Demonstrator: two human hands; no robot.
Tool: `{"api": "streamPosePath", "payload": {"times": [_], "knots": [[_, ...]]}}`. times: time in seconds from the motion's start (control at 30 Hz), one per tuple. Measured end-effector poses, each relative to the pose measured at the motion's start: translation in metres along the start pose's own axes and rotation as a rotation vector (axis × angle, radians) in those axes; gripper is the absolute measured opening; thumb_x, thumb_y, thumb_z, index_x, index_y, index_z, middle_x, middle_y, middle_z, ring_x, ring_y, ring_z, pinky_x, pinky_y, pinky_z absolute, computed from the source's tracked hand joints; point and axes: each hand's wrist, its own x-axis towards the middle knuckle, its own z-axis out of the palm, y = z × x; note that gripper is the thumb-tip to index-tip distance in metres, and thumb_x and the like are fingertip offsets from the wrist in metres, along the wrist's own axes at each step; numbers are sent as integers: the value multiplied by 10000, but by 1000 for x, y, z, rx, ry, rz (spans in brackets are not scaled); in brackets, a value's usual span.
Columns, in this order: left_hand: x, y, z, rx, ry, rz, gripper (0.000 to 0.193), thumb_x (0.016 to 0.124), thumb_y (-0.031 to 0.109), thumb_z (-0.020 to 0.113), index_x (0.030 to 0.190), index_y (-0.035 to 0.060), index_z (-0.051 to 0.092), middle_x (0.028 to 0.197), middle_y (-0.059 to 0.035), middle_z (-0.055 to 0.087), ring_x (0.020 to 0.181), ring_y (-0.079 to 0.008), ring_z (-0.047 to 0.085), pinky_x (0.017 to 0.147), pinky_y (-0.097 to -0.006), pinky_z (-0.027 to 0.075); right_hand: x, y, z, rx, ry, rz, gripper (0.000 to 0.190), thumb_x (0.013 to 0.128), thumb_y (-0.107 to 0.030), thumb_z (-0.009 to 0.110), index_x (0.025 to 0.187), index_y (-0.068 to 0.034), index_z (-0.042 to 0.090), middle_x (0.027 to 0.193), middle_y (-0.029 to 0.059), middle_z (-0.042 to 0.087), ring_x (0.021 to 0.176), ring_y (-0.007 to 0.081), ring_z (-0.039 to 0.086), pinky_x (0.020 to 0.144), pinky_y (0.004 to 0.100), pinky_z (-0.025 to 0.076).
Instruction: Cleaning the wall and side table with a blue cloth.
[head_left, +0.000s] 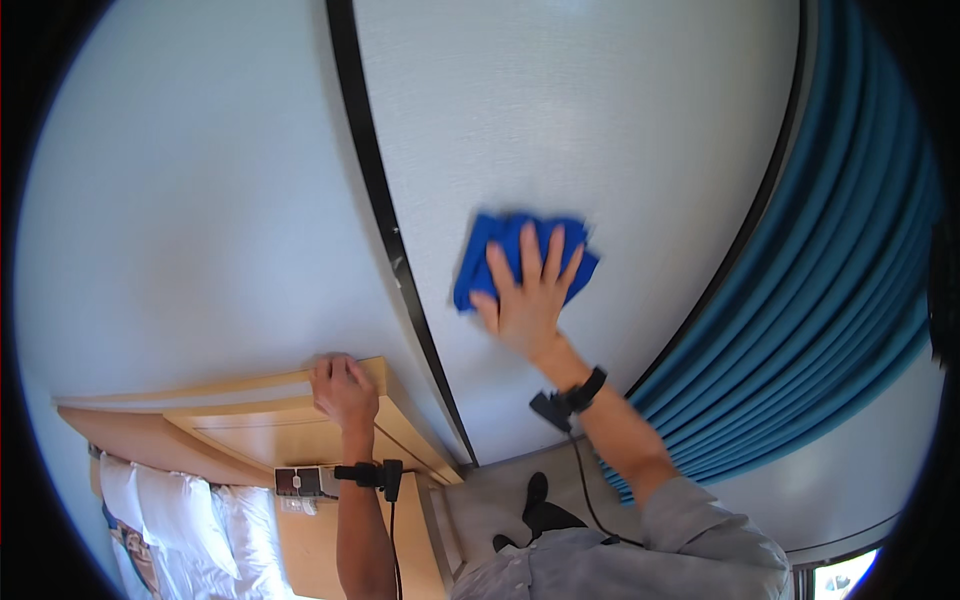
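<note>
My right hand (529, 300) lies spread on a folded blue cloth (480, 251) and presses it against a pale wall panel with dark trim (600, 135). The cloth's edges stick out beyond my fingertips and are slightly blurred. My left hand (345, 390) is lower and to the left, its fingers curled over the top edge of a light wooden headboard (262, 435). Its fingertips are partly hidden behind that edge. Each wrist carries a black strap with a cabled device.
Blue pleated curtains (817, 300) hang at the right, beside the panel. A dark vertical strip (375, 165) with chipped spots borders the panel's left side. At the lower left are a bed with white pillows (180, 517) and a wooden bedside table (352, 540). Grey floor (502, 487) shows around my shoes.
</note>
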Motion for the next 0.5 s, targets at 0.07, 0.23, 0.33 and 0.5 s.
{"api": "streamPosePath", "payload": {"times": [0.07, 0.23, 0.33, 0.5], "knots": [[0, -5, 0, 14, 29, 25, 117, 859, 149, 582, 817, 66, 653, 915, -79, 614, 854, -323, 565, 701, -461, 466, -78, -4, 20, 47, -38, 34, 559, 894, -521, 576, 1347, -194, 560, 1541, 199, 292, 1422, 506, 173, 1062, 747, 100], [-2, -3, 1, -8, 35, 59, 112, 856, 141, 583, 817, 61, 650, 923, -85, 621, 868, -320, 569, 714, -459, 470, -175, 7, 11, -3, -189, 201, 599, 887, -488, 614, 1373, -150, 520, 1558, 244, 222, 1433, 522, 116, 1072, 741, 88], [-4, -9, -3, 25, 3, 40, 113, 859, 133, 573, 813, 63, 649, 929, -85, 618, 869, -321, 568, 714, -459, 470, -135, 11, 5, 6, -96, 266, 630, 919, -463, 556, 1409, -77, 469, 1564, 293, 171, 1430, 549, 84, 1069, 746, 62], [-4, -7, 0, 20, 10, 47, 109, 855, 130, 572, 809, 66, 647, 933, -83, 615, 873, -318, 571, 709, -451, 471, 49, 46, -33, -55, 119, 274, 662, 928, -444, 526, 1458, -63, 418, 1573, 301, 151, 1428, 564, 71, 1074, 735, 24]]}}
